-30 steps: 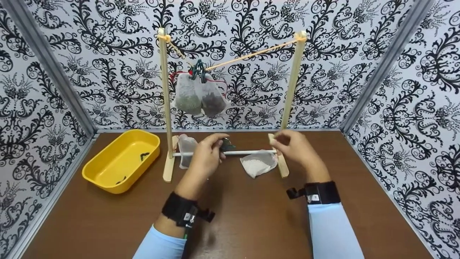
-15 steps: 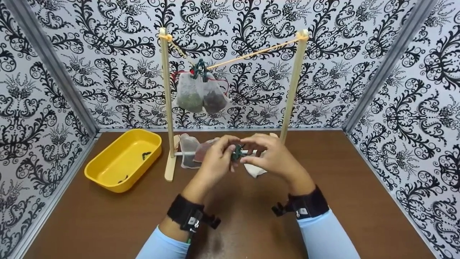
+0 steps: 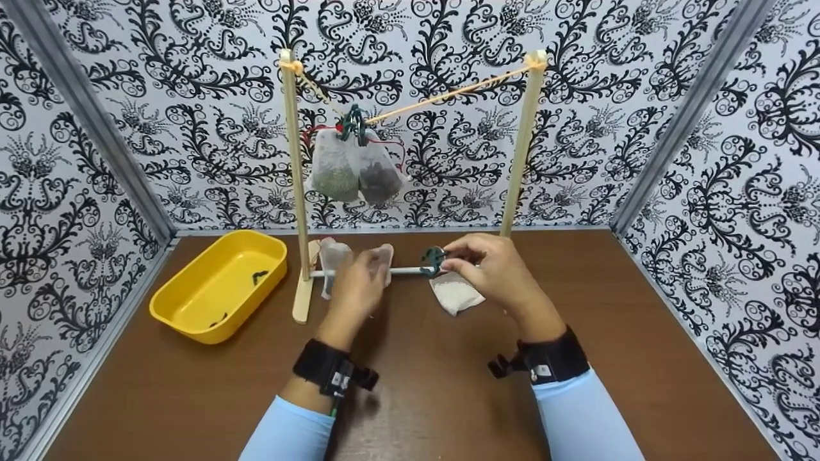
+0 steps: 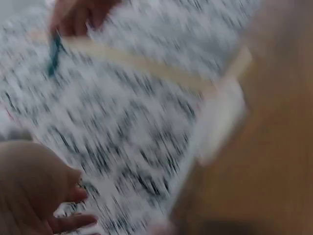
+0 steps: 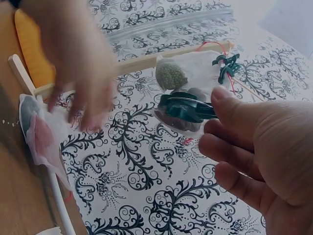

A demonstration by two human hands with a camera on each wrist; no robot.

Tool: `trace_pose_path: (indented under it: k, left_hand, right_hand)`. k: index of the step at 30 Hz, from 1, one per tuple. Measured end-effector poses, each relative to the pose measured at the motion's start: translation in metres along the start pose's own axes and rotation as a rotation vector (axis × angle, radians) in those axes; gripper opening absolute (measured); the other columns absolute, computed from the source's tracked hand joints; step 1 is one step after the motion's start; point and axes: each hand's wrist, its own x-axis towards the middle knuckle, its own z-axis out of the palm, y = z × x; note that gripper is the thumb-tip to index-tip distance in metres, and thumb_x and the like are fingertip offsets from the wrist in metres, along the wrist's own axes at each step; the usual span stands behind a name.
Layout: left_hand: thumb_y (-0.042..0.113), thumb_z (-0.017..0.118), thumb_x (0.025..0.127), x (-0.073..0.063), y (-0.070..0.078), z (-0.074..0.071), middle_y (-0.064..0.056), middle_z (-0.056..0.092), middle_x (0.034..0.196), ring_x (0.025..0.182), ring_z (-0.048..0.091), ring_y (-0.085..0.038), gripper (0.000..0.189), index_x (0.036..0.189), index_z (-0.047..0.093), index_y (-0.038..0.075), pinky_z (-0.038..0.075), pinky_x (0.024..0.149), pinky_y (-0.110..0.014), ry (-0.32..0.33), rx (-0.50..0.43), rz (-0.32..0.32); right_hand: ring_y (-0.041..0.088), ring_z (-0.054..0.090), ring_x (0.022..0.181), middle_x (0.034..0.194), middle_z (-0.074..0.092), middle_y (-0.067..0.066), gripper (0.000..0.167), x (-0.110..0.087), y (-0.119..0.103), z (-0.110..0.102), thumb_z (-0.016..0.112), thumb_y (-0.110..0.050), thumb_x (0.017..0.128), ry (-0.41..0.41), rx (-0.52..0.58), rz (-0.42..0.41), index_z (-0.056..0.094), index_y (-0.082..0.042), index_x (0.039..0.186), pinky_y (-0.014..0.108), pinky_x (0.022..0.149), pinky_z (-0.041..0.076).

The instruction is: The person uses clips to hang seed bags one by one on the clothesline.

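My right hand [image 3: 496, 266] pinches a green plastic clothespin [image 3: 432, 259] between thumb and fingers, above the white crossbar [image 3: 410, 271]. My left hand [image 3: 354, 291] is near two small mesh pouches at the stand's left foot: a pale one [image 3: 333, 255] and a pinkish one [image 5: 43, 134]. It is blurred, with loosely extended fingers and nothing seen in them; whether it touches a pouch I cannot tell. A pouch of white grains [image 3: 456, 294] lies below the right hand. From the orange cord [image 3: 448, 96] hang a green-filled pouch [image 3: 336, 173] and a dark-filled pouch [image 3: 380, 176], clipped by green clothespins [image 3: 354, 123].
A yellow tray [image 3: 179, 307] on the left holds a couple of dark green pieces. Wooden posts stand at left [image 3: 295, 166] and right [image 3: 522, 153] of the cord. Patterned walls [image 3: 737, 256] enclose the brown table [image 3: 435, 397].
The hands came together at the clothespin, which passed from my left hand to my right. My left hand has since moved left toward the pouches. The hanging pouches stay in place.
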Motion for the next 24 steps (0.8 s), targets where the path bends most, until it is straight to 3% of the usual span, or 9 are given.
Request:
trace_pose_path:
  k: [5,8,13,18,21,22,24]
  left_hand:
    - [0.028,0.077,0.108,0.007,-0.031,0.014,-0.033,0.065,0.148,0.141,0.060,-0.058,0.053,0.158,0.066,0.016,0.054,0.115,-0.072,-0.069,0.146,-0.089]
    - [0.024,0.079,0.105,0.006,-0.037,0.015,-0.032,0.069,0.139,0.133,0.067,-0.057,0.044,0.146,0.073,0.011,0.058,0.109,-0.072,-0.070,0.178,-0.102]
    - [0.022,0.083,0.101,0.005,-0.041,0.016,-0.029,0.077,0.118,0.115,0.076,-0.050,0.026,0.107,0.077,-0.002,0.063,0.099,-0.066,-0.028,0.143,-0.106]
    - [0.027,0.082,0.103,0.005,-0.045,0.019,-0.027,0.079,0.122,0.114,0.078,-0.050,0.036,0.125,0.068,0.002,0.062,0.099,-0.066,-0.003,0.094,-0.129]
    - [0.025,0.085,0.099,0.011,-0.056,0.026,-0.024,0.081,0.120,0.109,0.079,-0.047,0.044,0.132,0.065,0.004,0.064,0.096,-0.064,0.017,0.046,-0.128]
    - [0.024,0.085,0.097,0.015,-0.062,0.030,-0.022,0.082,0.116,0.105,0.080,-0.044,0.044,0.132,0.066,0.004,0.064,0.093,-0.062,0.023,0.023,-0.125]
    - [0.018,0.082,0.093,0.024,-0.078,0.041,-0.016,0.080,0.099,0.090,0.077,-0.037,0.032,0.118,0.070,0.002,0.064,0.082,-0.055,0.021,-0.033,-0.103]
  right_hand:
    - [0.008,0.066,0.075,0.093,0.083,0.007,0.013,0.000,0.002,-0.003,0.093,-0.012,0.094,0.019,-0.025,0.013,0.086,-0.005,0.102,0.019,0.066,0.056]
    - [0.009,0.065,0.075,0.092,0.083,0.007,0.012,0.001,0.002,-0.004,0.093,-0.012,0.094,0.015,-0.013,0.030,0.086,-0.005,0.101,0.020,0.066,0.055]
    - [0.010,0.065,0.075,0.091,0.082,0.004,0.011,0.001,0.001,-0.005,0.093,-0.012,0.095,0.015,-0.005,0.055,0.086,-0.006,0.101,0.020,0.067,0.054]
    - [0.010,0.065,0.075,0.091,0.082,0.005,0.011,0.000,0.002,-0.006,0.092,-0.013,0.096,0.006,-0.014,0.066,0.086,-0.006,0.101,0.021,0.066,0.054]
    - [0.009,0.063,0.073,0.090,0.081,0.005,0.012,-0.001,0.003,-0.006,0.092,-0.014,0.096,0.002,-0.046,0.057,0.086,-0.006,0.102,0.021,0.065,0.053]
    - [0.009,0.063,0.073,0.090,0.081,0.005,0.012,-0.001,0.003,-0.006,0.092,-0.015,0.096,0.003,-0.061,0.050,0.086,-0.006,0.102,0.022,0.065,0.053]
    - [0.008,0.063,0.072,0.089,0.081,0.005,0.012,-0.001,0.003,-0.006,0.092,-0.015,0.096,0.008,-0.083,0.039,0.086,-0.007,0.102,0.022,0.064,0.053]
